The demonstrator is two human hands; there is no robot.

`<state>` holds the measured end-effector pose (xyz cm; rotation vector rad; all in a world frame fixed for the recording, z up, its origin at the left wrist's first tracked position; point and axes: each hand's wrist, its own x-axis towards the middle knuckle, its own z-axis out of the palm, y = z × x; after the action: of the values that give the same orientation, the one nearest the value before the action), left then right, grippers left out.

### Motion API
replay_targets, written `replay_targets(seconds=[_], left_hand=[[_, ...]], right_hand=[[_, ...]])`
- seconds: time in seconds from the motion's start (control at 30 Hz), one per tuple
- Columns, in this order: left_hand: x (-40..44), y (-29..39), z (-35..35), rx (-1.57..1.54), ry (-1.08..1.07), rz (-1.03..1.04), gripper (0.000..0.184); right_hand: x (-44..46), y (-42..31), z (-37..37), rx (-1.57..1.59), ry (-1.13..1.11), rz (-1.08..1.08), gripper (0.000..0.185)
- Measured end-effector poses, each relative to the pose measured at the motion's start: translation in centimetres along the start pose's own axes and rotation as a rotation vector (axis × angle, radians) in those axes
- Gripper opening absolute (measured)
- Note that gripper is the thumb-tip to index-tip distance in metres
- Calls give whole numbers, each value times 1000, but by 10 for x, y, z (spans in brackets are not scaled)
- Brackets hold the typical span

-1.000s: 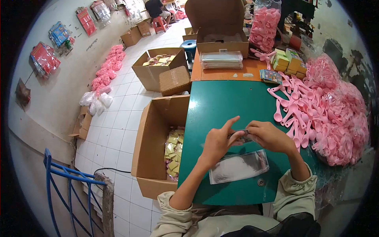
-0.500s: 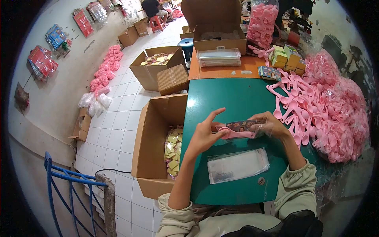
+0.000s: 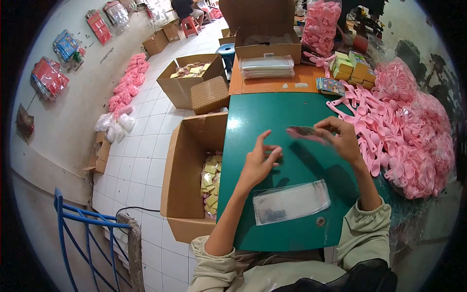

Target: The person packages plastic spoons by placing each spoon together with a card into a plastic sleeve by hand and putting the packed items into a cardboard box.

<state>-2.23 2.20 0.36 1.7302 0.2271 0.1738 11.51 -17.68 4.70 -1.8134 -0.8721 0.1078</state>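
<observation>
My right hand (image 3: pixel 339 138) pinches one end of a small packet (image 3: pixel 305 132), raised over the green table (image 3: pixel 253 109). A pink spoon and a printed card show in the packet, smeared by motion. Empty and with fingers apart, my left hand (image 3: pixel 261 159) hovers to the left of it. A stack of clear plastic bags (image 3: pixel 292 202) lies flat on the table in front of me. To the right is a heap of loose pink spoons (image 3: pixel 372 121).
Large plastic bags full of pink spoons (image 3: pixel 423 146) bulge on the right. Printed cards (image 3: pixel 331 86) and yellow card stacks (image 3: pixel 357 68) sit at the back right. Left of the table, an open carton (image 3: pixel 182 165) holds several finished-looking packets (image 3: pixel 210 182). A blue railing (image 3: pixel 87 221) stands at lower left.
My left hand has let go of the packet with the spoon and card. My right hand has lifted it up and away from the left hand, tilting it.
</observation>
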Motion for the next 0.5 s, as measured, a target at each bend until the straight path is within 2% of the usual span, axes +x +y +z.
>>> replay_targets(seconds=[0.1, 0.13, 0.2, 0.3, 0.4, 0.5], left_hand=[[0, -4, 13, -408, -197, -135, 55], [-1, -3, 13, -399, -220, -173, 55], [-4, -1, 15, -381, -264, -249, 53], [-2, -9, 16, -307, -344, -241, 51], [-4, -8, 18, -283, -359, -253, 49], [-4, -7, 18, -256, -335, -250, 48]], right_hand=[[-3, -19, -1, -230, -329, -270, 29], [-5, -20, 1, -283, -431, -342, 31], [-9, -10, 5, -317, -509, -257, 28], [-16, -6, 10, -433, -594, -155, 19], [-18, -8, 13, -563, -707, -54, 18], [-20, -5, 19, -563, -735, -28, 17]])
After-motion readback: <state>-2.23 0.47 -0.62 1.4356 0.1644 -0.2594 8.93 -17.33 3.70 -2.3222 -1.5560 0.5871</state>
